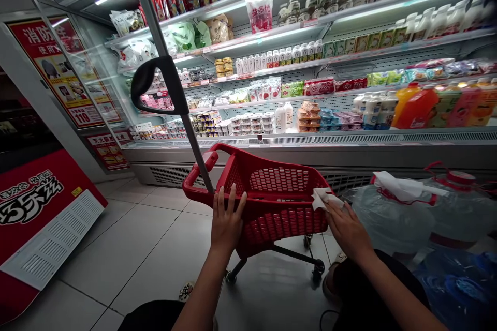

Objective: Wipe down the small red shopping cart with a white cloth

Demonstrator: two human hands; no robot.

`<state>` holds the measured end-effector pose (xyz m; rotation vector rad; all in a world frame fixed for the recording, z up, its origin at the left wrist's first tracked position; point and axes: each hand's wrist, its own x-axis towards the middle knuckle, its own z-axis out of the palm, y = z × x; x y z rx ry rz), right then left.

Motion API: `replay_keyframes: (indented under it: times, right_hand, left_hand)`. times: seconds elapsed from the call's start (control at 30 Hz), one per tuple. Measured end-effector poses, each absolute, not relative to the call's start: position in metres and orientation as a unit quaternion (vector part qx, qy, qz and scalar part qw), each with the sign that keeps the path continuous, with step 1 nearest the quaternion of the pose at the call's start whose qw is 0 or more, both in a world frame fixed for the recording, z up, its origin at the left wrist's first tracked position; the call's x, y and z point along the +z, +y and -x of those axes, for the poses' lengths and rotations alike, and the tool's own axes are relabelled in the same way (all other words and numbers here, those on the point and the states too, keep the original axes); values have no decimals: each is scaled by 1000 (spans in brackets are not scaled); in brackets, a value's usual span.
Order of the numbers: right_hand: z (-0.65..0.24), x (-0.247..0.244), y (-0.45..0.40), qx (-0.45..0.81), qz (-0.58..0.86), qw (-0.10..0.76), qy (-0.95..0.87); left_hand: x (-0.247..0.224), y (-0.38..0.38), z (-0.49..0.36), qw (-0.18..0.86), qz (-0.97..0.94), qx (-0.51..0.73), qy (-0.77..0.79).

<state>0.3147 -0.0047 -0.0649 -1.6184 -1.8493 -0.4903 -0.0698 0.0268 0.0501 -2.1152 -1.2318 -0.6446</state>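
Head view: a red, perforated plastic cart (277,222) stands at twelve o'clock, the left hand (227,225) spread unclenched over its rim (279,204), the right hand (351,230) holding a crumpled white cloth (324,198) there towards one o'clock. Probably stiff but rollable, it is best steadied by that rim; the cloth seems limp.

A shop, seen in refrigerated shelves (233,45) of packaged goods (254,125), seemingly dairy, and a shopping cart (272,207).

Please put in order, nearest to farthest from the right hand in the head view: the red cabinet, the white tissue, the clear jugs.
1. White tissue: under the right hand, at the red basket's rim.
2. Clear jugs: to the hand's right.
3. Red cabinet: far left.
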Motion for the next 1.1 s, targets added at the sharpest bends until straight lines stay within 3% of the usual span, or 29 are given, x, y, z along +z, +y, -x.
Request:
replay_keyframes:
  times: [0.13, 0.3, 0.6, 0.93, 1.1]
  right_hand:
    - [-339, -80, -5, -170, 629, 326, -685]
    - [-301, -77, -10, -179, 621, 363, -671]
    - [-213, -43, -29, -161, 527, 328, -767]
    - [-274, -60, -28, -132, 449, 306, -829]
    - [-291, -51, -10, -145, 522, 334, -771]
  left_hand:
    - [53, 29, 71, 287, 793, -262, -469]
    - [46, 32, 58, 247, 764, -289, -522]
    - [-16, 24, -21, 207, 831, -260, -446]
    - [-4, 21, 29, 203, 848, -243, -424]
    - [-1, 18, 31, 191, 850, -243, -426]
